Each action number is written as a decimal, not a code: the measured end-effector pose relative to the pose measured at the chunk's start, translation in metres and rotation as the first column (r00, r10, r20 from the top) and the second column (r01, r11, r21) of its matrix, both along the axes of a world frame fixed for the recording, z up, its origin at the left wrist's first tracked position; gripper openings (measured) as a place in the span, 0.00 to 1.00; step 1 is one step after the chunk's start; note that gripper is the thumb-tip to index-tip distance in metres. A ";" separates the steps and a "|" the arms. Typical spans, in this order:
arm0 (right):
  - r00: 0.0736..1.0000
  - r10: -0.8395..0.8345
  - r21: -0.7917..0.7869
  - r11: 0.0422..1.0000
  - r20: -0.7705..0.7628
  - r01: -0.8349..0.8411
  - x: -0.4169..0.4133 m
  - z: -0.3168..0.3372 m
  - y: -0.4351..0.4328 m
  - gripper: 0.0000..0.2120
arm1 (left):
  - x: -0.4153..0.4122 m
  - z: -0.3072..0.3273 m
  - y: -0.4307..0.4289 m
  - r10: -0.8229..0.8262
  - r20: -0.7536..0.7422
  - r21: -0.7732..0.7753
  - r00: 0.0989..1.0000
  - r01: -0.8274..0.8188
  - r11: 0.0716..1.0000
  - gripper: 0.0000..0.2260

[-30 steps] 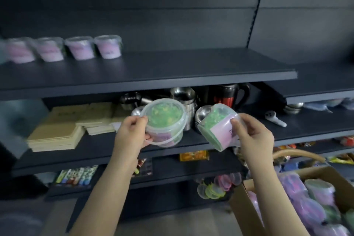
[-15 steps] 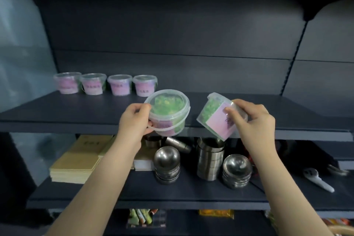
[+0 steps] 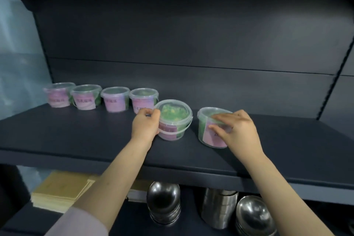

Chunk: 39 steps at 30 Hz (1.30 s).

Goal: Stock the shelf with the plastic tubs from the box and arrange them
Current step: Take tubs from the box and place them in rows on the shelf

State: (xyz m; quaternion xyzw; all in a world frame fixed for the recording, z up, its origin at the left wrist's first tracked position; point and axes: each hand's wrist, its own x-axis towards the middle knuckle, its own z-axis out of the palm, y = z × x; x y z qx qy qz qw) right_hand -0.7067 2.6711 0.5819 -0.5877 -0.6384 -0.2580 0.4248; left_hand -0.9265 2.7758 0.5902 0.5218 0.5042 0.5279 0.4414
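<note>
On the shelf each hand, left and right, grips one tub, left tub and right tub, which I think must next slide back beside the row.

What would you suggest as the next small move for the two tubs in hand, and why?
Probably slide the left tub back beside the row of four tubs, since it sits forward of that row. The left hand grips it, and the right hand holds the right tub further along.

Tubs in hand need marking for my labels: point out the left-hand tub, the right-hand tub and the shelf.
left-hand tub (image 3: pixel 173 114): head view, lid.
right-hand tub (image 3: pixel 202 130): head view, green side wall.
shelf (image 3: pixel 76 136): head view, bare top.
</note>
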 end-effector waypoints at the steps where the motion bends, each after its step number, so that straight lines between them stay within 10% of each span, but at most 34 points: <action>1: 1.000 0.014 -0.012 1.000 0.005 -0.014 0.003 -0.002 0.007 0.10 | 0.003 -0.001 0.004 0.001 0.006 -0.003 1.000 -0.001 1.000 0.09; 16: 0.948 0.242 -0.365 0.880 -0.207 -0.304 -0.028 0.016 0.042 0.13 | -0.074 0.000 0.045 -0.086 -0.065 -0.093 0.994 0.080 0.993 0.10; 39: 0.878 0.270 -0.386 0.818 -0.395 -0.425 -0.310 0.008 0.199 0.15 | -0.344 -0.009 0.201 0.072 -0.163 0.060 0.984 -0.063 0.996 0.14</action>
